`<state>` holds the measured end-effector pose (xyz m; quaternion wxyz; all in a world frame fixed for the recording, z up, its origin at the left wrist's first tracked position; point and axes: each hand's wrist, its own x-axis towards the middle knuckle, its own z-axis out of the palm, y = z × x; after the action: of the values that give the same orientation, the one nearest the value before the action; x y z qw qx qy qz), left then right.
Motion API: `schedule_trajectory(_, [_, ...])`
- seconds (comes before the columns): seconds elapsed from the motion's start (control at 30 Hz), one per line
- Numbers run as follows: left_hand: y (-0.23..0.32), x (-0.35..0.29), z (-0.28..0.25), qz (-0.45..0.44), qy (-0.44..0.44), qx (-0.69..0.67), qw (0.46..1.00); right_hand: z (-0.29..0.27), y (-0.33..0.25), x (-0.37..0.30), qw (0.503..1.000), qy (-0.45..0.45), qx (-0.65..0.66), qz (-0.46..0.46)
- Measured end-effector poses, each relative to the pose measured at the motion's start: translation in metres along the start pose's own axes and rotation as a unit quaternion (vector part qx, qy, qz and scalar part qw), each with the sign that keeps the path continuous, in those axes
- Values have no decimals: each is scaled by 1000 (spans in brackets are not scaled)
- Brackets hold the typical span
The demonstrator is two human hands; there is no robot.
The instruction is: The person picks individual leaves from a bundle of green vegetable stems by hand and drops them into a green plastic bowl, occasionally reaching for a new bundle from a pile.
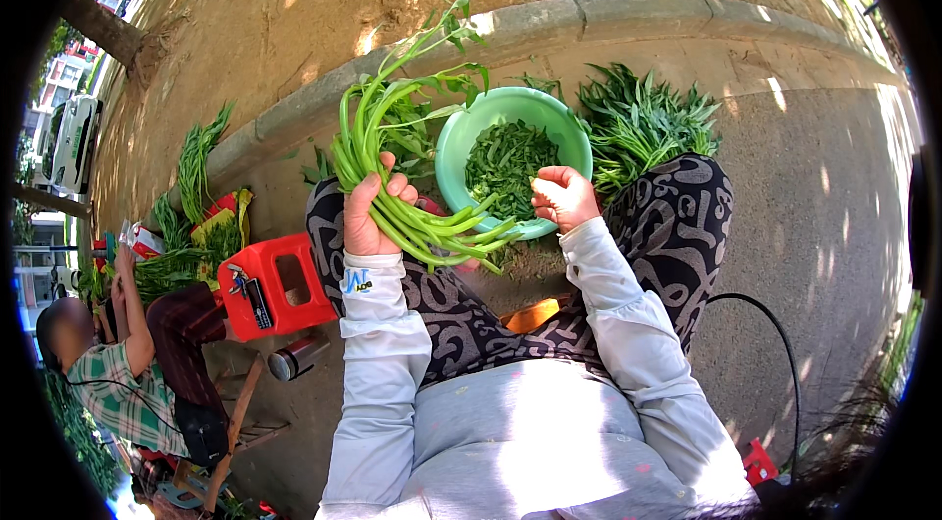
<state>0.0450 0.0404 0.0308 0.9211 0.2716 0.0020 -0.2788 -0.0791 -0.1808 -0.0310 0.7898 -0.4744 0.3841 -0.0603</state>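
Note:
My left hand (375,211) is closed around a bunch of water spinach (361,132). Its long leafy ends curve upward, and the thick pale-green stem ends fan out to the right, in front of the basin. A light-green plastic basin (454,170) stands on the ground between my knees. Short cut pieces of greens (512,162) lie inside it. Over the basin's near right rim is my right hand (566,198), thumb and fingers pinched together. A tiny yellowish bit shows at the fingertips, too small to name.
Leafy greens (648,128) are heaped right of the basin. To the left, a red plastic stool (278,286) carries small dark items, with a metal flask (297,355) beside it. Farther left sits another person (128,373) near more greens (196,162). A stone curb (628,15) runs behind the basin.

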Motion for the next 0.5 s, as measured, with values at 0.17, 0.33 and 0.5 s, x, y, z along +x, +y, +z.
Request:
schedule_trajectory(0.17, [1, 1, -1, 3, 0, -2, 1000, -4, 7, 4, 980, -72, -130, -131])
schedule_trajectory(0.33, [4, 3, -8, 20, 7, -4, 1000, -2, -7, -20, 924, -189, -261, -206])
schedule_trajectory(0.5, [3, 5, -6, 31, 9, -6, 999, -2, -7, -28, 883, -195, -324, -277])
